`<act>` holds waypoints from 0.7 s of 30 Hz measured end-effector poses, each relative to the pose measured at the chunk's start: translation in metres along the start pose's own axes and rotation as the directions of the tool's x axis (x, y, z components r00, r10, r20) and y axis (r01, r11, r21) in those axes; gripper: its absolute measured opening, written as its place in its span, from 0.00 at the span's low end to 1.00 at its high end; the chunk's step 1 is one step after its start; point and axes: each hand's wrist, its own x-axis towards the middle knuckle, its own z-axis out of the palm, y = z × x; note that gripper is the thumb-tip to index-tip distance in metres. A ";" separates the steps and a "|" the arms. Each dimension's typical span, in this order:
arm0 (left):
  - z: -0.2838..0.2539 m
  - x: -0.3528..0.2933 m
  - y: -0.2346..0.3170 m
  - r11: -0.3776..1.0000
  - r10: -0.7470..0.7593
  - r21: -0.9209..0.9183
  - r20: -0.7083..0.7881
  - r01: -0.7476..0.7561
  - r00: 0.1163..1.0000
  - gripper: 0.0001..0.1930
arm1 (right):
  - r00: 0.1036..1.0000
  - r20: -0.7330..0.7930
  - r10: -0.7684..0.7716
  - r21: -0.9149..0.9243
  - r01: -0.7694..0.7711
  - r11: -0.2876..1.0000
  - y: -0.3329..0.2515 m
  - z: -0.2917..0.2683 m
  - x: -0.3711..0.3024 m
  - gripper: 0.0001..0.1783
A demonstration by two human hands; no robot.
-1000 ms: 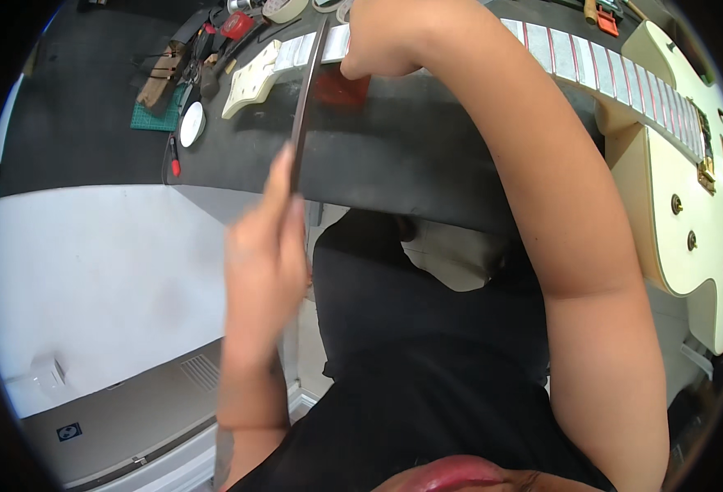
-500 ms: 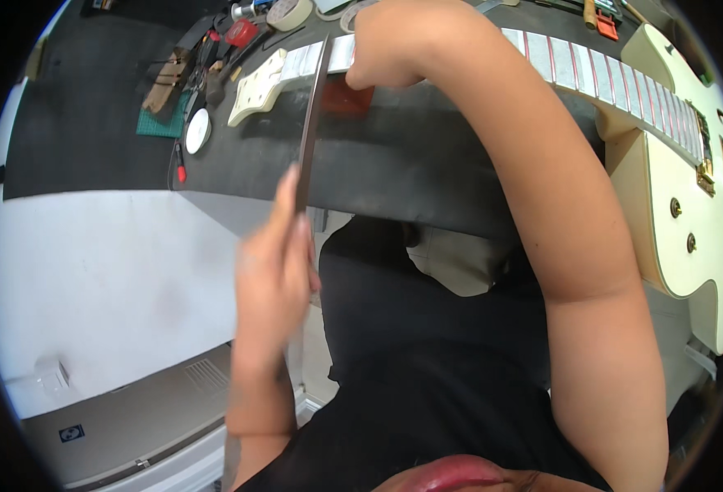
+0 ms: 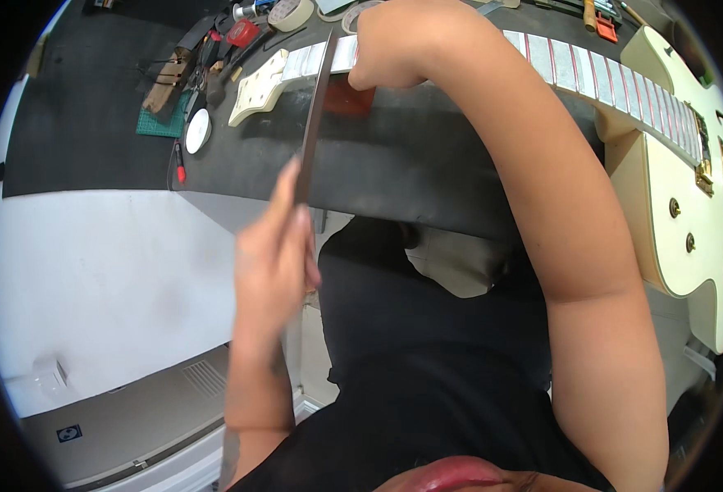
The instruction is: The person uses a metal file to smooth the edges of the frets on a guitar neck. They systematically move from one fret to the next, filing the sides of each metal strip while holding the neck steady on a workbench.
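A cream electric guitar point(image 3: 661, 197) lies across the bench, its body at the right and its headstock point(image 3: 256, 88) at the left. The fretboard point(image 3: 579, 67) looks covered in pale tape, with reddish fret lines between the strips. My left hand point(image 3: 273, 254), slightly blurred, grips a long, dark, flat file point(image 3: 315, 115), index finger stretched along it. The file's far end crosses the fretboard close to the headstock. Just right of it, my right hand point(image 3: 394, 49) is closed over the neck, most of its fingers hidden. Under the neck sits a red block point(image 3: 350, 99).
Tape rolls point(image 3: 291, 14), a wooden block point(image 3: 164, 88), a green mat point(image 3: 158, 120), a white dish point(image 3: 199, 131) and a red-tipped tool point(image 3: 181, 164) lie at the far left. More tools, including an orange-red clamp point(image 3: 606, 29), lie at the far right. A black mat point(image 3: 427, 160) covers the bench.
My left hand and the file have shifted slightly forward, away from me, across the fretboard. My right hand has stayed almost in the same place on the neck.
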 end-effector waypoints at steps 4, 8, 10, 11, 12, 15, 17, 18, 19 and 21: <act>-0.005 0.116 0.033 0.999 -0.003 -0.032 0.052 0.005 0.999 0.27 | 0.997 0.009 -0.070 0.019 0.070 0.997 -0.007 0.001 0.009 0.25; -0.001 0.073 0.023 1.000 -0.004 -0.005 0.053 0.004 0.999 0.27 | 0.989 0.013 -0.150 0.021 0.149 0.989 0.016 0.000 0.009 0.26; 0.002 0.003 -0.002 0.999 0.037 0.026 0.001 -0.037 0.999 0.28 | 0.992 -0.029 -0.125 0.035 0.126 0.991 0.023 -0.003 0.001 0.26; 0.003 -0.031 -0.007 1.000 0.004 0.010 -0.011 -0.004 1.000 0.28 | 0.996 -0.041 -0.080 0.035 0.082 0.996 0.020 0.000 0.004 0.24; 0.005 -0.048 -0.007 0.999 -0.035 -0.016 -0.020 0.035 0.999 0.28 | 0.998 -0.044 -0.034 0.028 0.036 0.999 0.012 0.008 0.010 0.21; -0.006 0.010 0.013 0.998 -0.049 -0.028 0.025 0.050 0.998 0.28 | 0.997 -0.024 -0.067 0.010 0.068 0.998 0.014 0.006 0.008 0.24; -0.009 0.074 0.033 1.000 0.003 -0.023 0.062 -0.002 0.998 0.28 | 0.992 -0.045 -0.121 0.018 0.122 0.992 0.013 -0.005 0.005 0.26; -0.004 0.101 0.036 0.999 -0.016 -0.044 0.046 0.018 0.999 0.27 | 0.991 -0.046 -0.123 0.030 0.124 0.992 0.010 -0.004 0.004 0.26; -0.002 0.115 0.036 0.995 -0.022 -0.098 0.018 0.023 1.000 0.27 | 0.989 -0.043 -0.141 0.044 0.143 0.989 0.003 -0.002 0.005 0.26; 0.000 0.100 0.034 0.996 -0.036 -0.079 0.031 0.038 0.999 0.27 | 0.991 -0.007 -0.136 0.034 0.136 0.990 0.009 -0.005 0.004 0.26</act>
